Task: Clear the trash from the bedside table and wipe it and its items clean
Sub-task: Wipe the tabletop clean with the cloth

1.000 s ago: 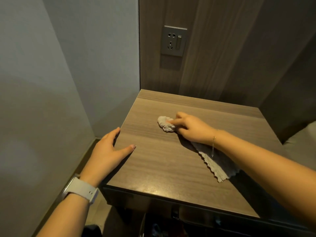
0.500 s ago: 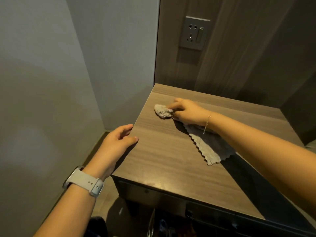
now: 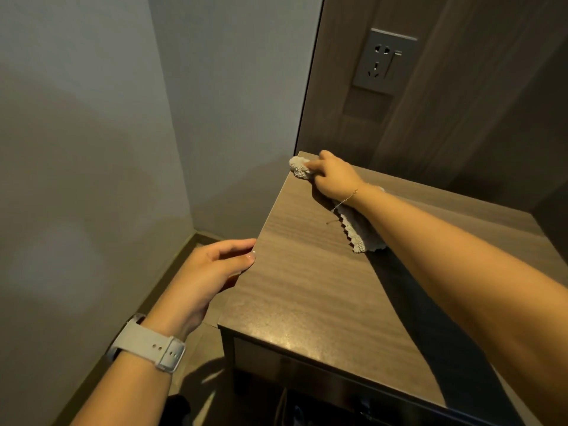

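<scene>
Right hand (image 3: 333, 176) reaches to the far left corner of the bedside table (image 3: 307, 287), fingers curled down onto a bunched end of a pale cloth (image 3: 299, 169), holding it against the wood right at the corner edge. The rest of the cloth trails back under the wrist and forearm, its scalloped edge lying flat on the tabletop near the middle (part of it hidden by the arm). A thin bracelet (image 3: 345, 199) hangs at the right wrist. Left hand (image 3: 212, 269) sits at the left side edge of the table, fingers loosely curled, thumb tip touching the top edge and the other fingers against the side; whether it really grips the edge cannot be told. A light grey watch (image 3: 153, 348) is strapped on the left wrist. The tabletop is brown wood grain with a dull sheen toward the near edge, a drawer front showing below. Behind the table stands a dark wood panel (image 3: 461, 118) with a grey wall socket (image 3: 385, 63) set above the right hand. A plain grey wall (image 3: 107, 118) fills the left, meeting the floor (image 3: 190, 250) beside the table.
</scene>
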Demonstrator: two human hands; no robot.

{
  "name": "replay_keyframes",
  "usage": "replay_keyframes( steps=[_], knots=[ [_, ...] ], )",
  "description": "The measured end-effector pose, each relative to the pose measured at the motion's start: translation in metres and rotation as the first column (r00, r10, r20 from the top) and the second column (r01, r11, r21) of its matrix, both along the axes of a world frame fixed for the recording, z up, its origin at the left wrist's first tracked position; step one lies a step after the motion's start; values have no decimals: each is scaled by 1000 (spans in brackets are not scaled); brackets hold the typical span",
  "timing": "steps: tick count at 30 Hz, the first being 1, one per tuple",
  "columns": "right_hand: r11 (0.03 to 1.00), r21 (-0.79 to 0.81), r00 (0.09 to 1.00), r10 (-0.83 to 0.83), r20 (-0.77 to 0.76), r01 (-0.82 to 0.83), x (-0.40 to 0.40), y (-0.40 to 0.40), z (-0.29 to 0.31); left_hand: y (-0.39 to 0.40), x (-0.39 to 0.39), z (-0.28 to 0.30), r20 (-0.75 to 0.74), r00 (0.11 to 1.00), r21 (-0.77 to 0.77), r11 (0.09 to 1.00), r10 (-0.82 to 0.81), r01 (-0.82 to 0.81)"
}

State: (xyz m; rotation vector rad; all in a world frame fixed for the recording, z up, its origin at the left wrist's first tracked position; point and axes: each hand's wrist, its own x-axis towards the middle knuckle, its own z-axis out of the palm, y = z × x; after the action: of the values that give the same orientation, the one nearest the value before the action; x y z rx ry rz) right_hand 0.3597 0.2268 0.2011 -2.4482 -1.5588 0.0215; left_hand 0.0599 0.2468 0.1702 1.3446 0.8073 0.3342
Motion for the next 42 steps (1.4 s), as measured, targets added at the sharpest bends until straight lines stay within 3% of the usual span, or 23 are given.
replay_keyframes(
  steps=[5,12,18,21,26,28,30,35,38,42],
  knots=[
    [998,32,997,-61,-51,62,5,9,1,-4,0,0,13,1000,33,999,16,-16],
    [949,23,948,315,-49,-314,-101,-65,0,-20,-14,0,11,997,118,990,82,-82],
    [916,3,907,398,-133,-402,-160,-151,4,-61,-45,-5,59,986,290,942,158,-168],
    [928,21,908,369,-198,-372,-172,-204,5,-89,-47,-12,91,971,348,906,222,-240],
    [948,31,898,312,-312,-318,-189,-276,12,-111,-45,-20,207,928,239,904,310,-355],
    [961,108,896,276,-348,-254,-185,-289,19,-111,-45,-23,220,913,174,907,344,-383],
    [972,187,931,196,-307,-143,-169,-291,27,-112,-45,-25,235,901,126,907,365,-401],
    [990,98,990,-93,-108,104,-145,-283,6,-115,-48,-20,250,899,99,914,360,-393],
    [980,179,996,-78,-36,83,-178,-302,-11,-116,-48,-19,247,895,102,909,371,-404],
    [980,198,985,0,-175,35,-202,-333,-2,-118,-43,-21,201,910,194,895,363,-401]
  ],
)
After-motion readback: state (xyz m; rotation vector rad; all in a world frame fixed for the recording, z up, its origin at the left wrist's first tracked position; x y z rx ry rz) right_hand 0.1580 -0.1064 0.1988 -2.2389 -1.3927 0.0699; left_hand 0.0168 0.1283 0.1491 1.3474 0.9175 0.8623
